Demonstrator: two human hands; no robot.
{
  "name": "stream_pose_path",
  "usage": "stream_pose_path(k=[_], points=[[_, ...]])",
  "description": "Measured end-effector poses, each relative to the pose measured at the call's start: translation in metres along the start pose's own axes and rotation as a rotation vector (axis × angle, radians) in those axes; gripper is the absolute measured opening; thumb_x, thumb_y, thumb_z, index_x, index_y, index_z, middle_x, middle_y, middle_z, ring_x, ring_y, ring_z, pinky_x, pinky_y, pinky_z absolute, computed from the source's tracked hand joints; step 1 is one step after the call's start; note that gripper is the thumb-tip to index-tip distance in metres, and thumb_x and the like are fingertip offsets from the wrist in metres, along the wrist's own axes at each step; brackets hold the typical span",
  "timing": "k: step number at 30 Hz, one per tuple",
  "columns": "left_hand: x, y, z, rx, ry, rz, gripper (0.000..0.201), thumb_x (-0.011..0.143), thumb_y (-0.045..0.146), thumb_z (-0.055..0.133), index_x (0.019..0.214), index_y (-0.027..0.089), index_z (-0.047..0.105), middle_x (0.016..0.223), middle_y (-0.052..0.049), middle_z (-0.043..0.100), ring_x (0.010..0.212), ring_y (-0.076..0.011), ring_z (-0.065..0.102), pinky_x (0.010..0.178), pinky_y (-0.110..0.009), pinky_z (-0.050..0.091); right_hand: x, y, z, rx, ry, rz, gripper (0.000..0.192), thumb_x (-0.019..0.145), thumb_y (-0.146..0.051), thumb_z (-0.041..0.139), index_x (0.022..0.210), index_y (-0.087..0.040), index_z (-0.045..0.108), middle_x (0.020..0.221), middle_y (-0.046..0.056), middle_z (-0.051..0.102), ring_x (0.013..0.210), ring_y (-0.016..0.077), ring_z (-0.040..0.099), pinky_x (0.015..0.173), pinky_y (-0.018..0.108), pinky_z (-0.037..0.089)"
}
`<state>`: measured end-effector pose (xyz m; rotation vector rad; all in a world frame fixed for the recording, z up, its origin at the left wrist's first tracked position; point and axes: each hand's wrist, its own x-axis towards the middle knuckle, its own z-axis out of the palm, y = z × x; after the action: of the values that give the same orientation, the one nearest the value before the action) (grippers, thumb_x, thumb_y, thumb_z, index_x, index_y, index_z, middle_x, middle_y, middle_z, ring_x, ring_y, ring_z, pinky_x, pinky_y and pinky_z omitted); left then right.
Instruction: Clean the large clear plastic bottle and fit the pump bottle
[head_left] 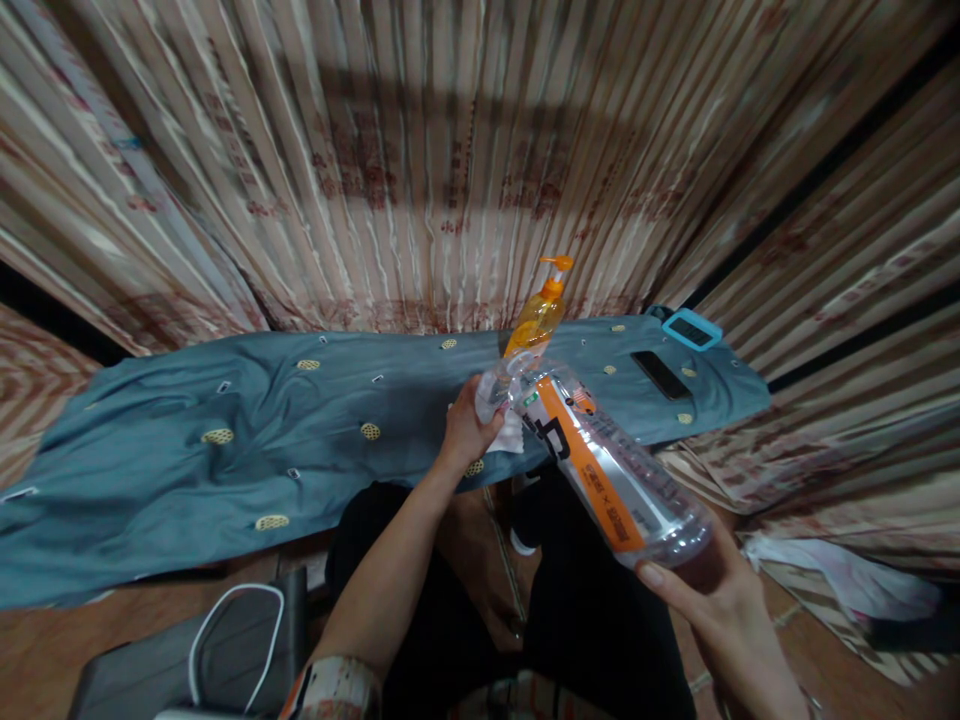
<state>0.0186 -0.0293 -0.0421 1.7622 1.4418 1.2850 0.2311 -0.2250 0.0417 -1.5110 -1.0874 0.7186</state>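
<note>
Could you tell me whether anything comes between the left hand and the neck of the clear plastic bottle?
Yes: a crumpled white cloth lies between the left hand and the neck of the clear plastic bottle with the orange label; the right hand holds its base bare.

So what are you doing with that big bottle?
The right hand holds a clear plastic bottle by its base, tilted towards the table. The left hand presses a white cloth against the bottle's neck end. Behind them, an orange pump bottle stands on the blue cloth covering the table, with a phone nearby.
</note>
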Motion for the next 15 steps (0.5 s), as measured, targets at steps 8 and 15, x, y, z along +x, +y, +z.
stream_pose_path(k=[8, 15], points=[[0.0001, -0.0002, -0.0004, -0.011, -0.010, 0.012, 0.052, 0.076, 0.023, 0.070, 0.126, 0.016, 0.055, 0.122, -0.013, 0.070, 0.114, -0.0289, 0.067, 0.100, -0.042, 0.053, -0.0004, -0.0032, -0.0074, 0.010, -0.075, 0.097, 0.062, 0.067, -0.032, 0.091, 0.122, -0.024, 0.063, 0.118, 0.007, 0.078, 0.106, 0.0257, 0.075, 0.091, 0.030, 0.060], [0.0000, -0.0009, -0.0002, -0.025, -0.008, 0.019, 0.050, 0.077, 0.023, 0.069, 0.125, 0.019, 0.055, 0.123, -0.010, 0.070, 0.115, -0.0278, 0.067, 0.100, -0.041, 0.053, 0.0013, 0.0023, -0.0049, 0.007, -0.034, 0.003, 0.057, 0.066, -0.032, 0.090, 0.117, -0.023, 0.066, 0.108, 0.006, 0.081, 0.098, 0.0269, 0.078, 0.085, 0.031, 0.063]])
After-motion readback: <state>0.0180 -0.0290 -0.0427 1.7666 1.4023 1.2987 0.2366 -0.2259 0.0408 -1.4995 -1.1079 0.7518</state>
